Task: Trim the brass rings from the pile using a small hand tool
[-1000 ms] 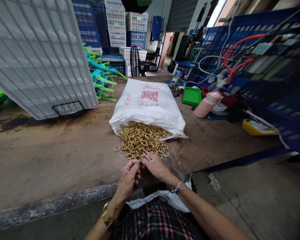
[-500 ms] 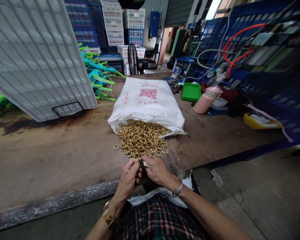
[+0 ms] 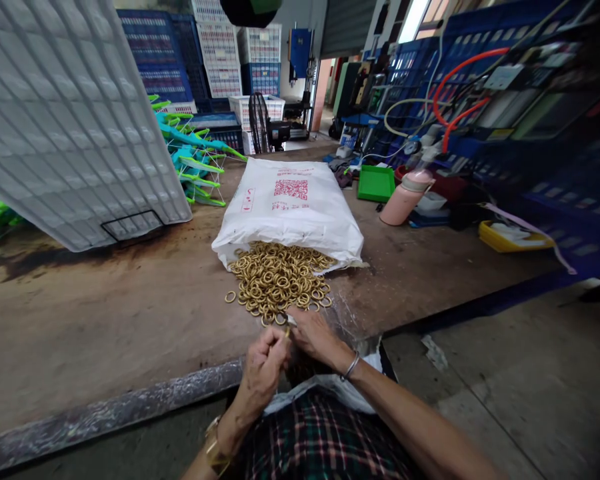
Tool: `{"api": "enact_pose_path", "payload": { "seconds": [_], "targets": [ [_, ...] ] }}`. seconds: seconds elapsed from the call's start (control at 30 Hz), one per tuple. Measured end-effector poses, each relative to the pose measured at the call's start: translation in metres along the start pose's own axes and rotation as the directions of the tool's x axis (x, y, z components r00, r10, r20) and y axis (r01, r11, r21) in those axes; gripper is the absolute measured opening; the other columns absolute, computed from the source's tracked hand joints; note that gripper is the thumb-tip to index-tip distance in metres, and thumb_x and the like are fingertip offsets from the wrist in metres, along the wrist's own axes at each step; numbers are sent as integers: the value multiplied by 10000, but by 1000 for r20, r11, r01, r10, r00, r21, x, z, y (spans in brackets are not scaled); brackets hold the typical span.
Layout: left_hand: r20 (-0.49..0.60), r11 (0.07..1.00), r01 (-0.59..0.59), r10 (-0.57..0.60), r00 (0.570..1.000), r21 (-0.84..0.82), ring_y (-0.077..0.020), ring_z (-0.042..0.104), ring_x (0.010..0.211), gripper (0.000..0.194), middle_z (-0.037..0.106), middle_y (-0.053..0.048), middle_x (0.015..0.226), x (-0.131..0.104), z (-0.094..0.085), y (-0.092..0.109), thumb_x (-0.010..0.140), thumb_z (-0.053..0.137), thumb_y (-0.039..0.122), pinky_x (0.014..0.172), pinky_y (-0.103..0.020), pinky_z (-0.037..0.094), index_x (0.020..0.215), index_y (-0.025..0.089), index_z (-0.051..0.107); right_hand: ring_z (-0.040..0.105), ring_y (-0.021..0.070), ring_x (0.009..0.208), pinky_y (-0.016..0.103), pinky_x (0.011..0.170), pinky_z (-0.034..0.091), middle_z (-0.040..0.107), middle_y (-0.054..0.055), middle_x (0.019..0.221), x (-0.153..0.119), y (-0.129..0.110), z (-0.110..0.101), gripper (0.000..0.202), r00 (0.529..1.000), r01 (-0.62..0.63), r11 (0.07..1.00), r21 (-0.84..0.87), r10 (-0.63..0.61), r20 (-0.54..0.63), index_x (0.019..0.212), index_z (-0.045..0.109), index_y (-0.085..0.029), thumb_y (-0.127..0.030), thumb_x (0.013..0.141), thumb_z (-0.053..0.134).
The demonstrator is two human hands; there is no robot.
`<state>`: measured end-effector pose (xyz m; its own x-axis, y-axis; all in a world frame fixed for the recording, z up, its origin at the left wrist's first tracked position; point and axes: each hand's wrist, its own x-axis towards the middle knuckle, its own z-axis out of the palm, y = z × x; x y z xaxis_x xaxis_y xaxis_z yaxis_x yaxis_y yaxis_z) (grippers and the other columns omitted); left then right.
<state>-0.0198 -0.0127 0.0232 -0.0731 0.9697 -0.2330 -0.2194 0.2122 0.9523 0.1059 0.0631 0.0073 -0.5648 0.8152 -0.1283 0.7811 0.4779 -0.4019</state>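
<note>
Many brass-coloured rings (image 3: 275, 277) spill from the mouth of a white woven sack (image 3: 285, 217) onto the table. My left hand (image 3: 265, 363) is closed just in front of the heap, with a brass ring (image 3: 287, 331) showing edge-on at its fingertips. Close beside it, at the heap's near edge, my right hand (image 3: 316, 339) has its fingers curled. A small white piece (image 3: 291, 320) shows by the right thumb and forefinger; what it is, and what else those fingers grip, I cannot make out.
To the left stands a large ribbed white plastic crate (image 3: 80, 120), with blue-green plastic pieces (image 3: 195, 157) behind it. On the right are a green tray (image 3: 376, 183), a pink bottle (image 3: 405, 198) and a yellow tray (image 3: 513, 238). The table's front edge (image 3: 130, 400) runs close by me.
My left hand has drawn slightly down and away from the right fingers, and a brass ring now shows at its fingertips. The right hand stays near the heap. The view has shifted slightly.
</note>
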Motion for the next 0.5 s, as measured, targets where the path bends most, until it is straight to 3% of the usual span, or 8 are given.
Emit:
{"api": "enact_pose_path", "payload": {
  "seconds": [0.1,0.23,0.4,0.5],
  "targets": [
    [69,988,99,-91,993,-121,-52,387,407,358,498,43,527,-4,4,1,706,644,508,377,-169,265,668,173,525,559,137,649,237,556,247,651,37,750,6,5,0,169,995,-73,997,-21,71,-73,927,548,-190,-142,818,428],
    [47,921,178,-173,984,-345,-43,415,425,381,555,25,638,5,-2,-3,680,666,514,349,-149,247,694,170,502,608,146,745,222,599,298,671,40,835,17,3,0,157,971,-138,990,17,139,-195,981,529,-199,-179,854,439],
    [-15,881,191,-219,976,-433,-33,432,438,381,600,-2,701,7,-12,-9,642,714,471,355,-141,249,704,149,519,640,195,762,249,614,334,676,65,828,31,-8,0,186,951,-256,964,-74,237,-197,1028,519,-196,-250,853,488],
    [-29,857,196,-238,971,-476,-44,437,427,350,595,12,661,4,-15,-11,636,724,431,351,-144,244,774,168,538,646,210,764,260,617,345,681,74,831,36,-12,1,185,953,-255,960,-119,228,-197,1019,525,-188,-207,841,480]
  ]
}}
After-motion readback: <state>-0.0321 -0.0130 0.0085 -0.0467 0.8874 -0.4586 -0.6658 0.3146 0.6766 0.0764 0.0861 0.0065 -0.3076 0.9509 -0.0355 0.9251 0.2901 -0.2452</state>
